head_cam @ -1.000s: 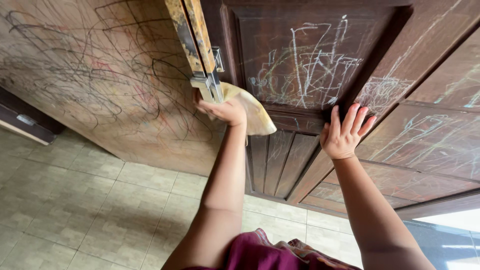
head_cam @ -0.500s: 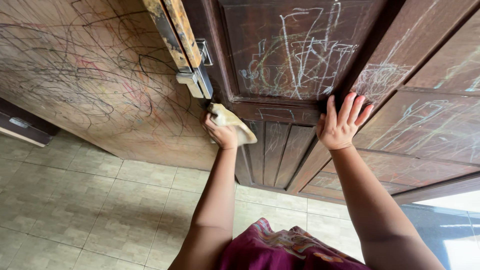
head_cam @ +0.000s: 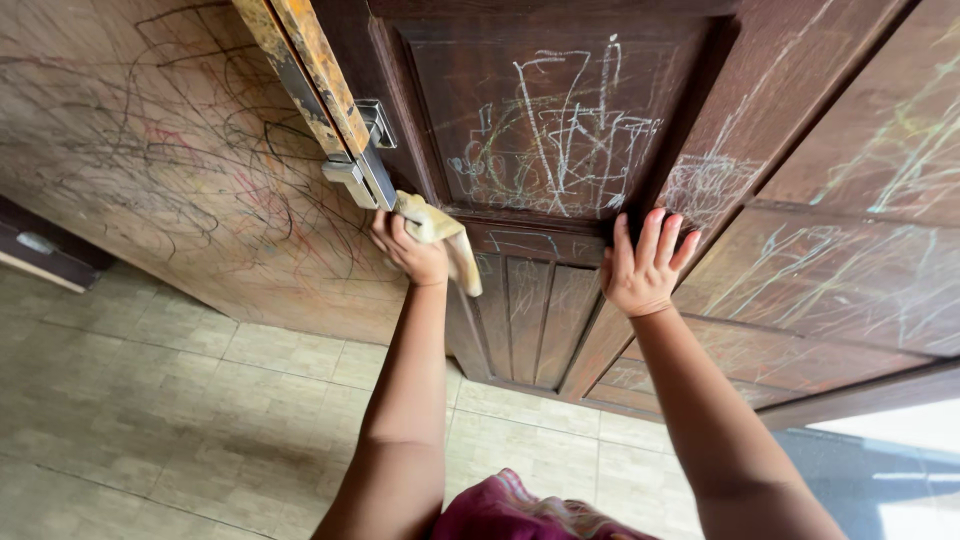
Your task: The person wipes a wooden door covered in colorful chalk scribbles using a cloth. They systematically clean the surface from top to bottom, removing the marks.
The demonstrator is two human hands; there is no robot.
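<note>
- A pale tiled floor (head_cam: 150,400) is seen at the lower left, with a dark skirting strip (head_cam: 40,255) at the far left edge.
- A light brown wall (head_cam: 150,160) rises above the floor and is covered with dark scribbled lines.
- The worn, yellowed edge of the door (head_cam: 300,70) runs up from a metal latch plate (head_cam: 358,172).
- The left hand (head_cam: 405,248) is closed around a yellowish cloth (head_cam: 440,240), which is pressed against the door edge just below the latch plate; a loose corner of the cloth hangs down to the right of the hand.
- A dark brown panelled door (head_cam: 560,290) fills the middle of the view, its upper panel marked with pale chalk scribbles (head_cam: 560,140).
- The right hand (head_cam: 640,265) is laid open and flat on the door, fingers spread upward over the ledge between the panels, and nothing is held in it.
- Further chalk-marked panels (head_cam: 850,270) are seen at the right.
- A maroon garment (head_cam: 520,510) shows at the bottom edge, between the two forearms.
</note>
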